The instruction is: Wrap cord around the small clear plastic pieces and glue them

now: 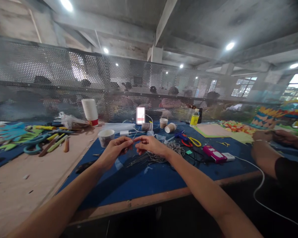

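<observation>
My left hand [118, 148] is closed in a pinch above the blue table mat [144, 185]; whatever lies between its fingertips is too small to make out. Facing it, my right hand [151, 145] has curled fingers with the tips almost meeting the left ones. What the right fingertips hold, if anything, cannot be told. Beneath and beside my right hand lies a tangled heap of grey cord [173, 149], with thin dark strands spreading left from it. A white paper cup [106, 137] stands just beyond my left hand.
Behind the hands are a lit phone [140, 115], a spool [147, 126] and paper cups [170, 128]. Rightward lie a blue glue gun [180, 135], yellow-handled scissors [195, 141] and a magenta box [214, 154]. Tools and scissors [34, 145] lie left. A co-worker's hands [268, 138] are far right.
</observation>
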{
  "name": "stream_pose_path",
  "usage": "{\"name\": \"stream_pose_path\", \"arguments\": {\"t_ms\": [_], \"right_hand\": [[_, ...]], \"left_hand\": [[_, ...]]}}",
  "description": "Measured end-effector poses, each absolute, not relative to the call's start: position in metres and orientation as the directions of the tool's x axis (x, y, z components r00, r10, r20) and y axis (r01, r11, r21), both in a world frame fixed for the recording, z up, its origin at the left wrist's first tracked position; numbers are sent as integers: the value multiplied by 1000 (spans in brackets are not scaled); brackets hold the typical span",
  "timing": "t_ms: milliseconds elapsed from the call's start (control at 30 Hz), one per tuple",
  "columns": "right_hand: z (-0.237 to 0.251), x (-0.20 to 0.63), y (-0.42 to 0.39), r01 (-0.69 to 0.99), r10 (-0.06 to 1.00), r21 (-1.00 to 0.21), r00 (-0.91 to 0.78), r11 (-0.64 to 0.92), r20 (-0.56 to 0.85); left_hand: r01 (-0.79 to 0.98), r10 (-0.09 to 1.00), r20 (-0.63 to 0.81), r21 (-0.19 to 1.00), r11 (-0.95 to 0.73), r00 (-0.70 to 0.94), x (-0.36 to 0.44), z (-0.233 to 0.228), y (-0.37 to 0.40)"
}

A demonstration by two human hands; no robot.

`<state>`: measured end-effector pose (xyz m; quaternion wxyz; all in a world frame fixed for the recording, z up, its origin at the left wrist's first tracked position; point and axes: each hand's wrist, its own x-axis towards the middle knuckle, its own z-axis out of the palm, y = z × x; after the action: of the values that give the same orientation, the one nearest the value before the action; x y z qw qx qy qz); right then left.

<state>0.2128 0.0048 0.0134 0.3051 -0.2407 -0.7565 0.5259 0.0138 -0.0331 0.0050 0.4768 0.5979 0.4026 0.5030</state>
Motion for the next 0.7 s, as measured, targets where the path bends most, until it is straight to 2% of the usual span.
{"name": "stream_pose_path", "arguments": {"t_ms": [167,433,567,700], "right_hand": [[14,222,11,75,732,-908,-621,413,281],[15,225,13,30,748,-954,-628,299,215],[15,230,16,44,723,-957,-665,288,187],[13,237,19,83,652,-958,-748,273,121]], "left_hand": [[39,949,200,976,-215,245,15,5,-34],[123,888,182,959,-255,422,16,7,-38],[196,864,163,938,-285,477,15,7,-38],[243,807,129,916,-319,576,15,4,-36]]}}
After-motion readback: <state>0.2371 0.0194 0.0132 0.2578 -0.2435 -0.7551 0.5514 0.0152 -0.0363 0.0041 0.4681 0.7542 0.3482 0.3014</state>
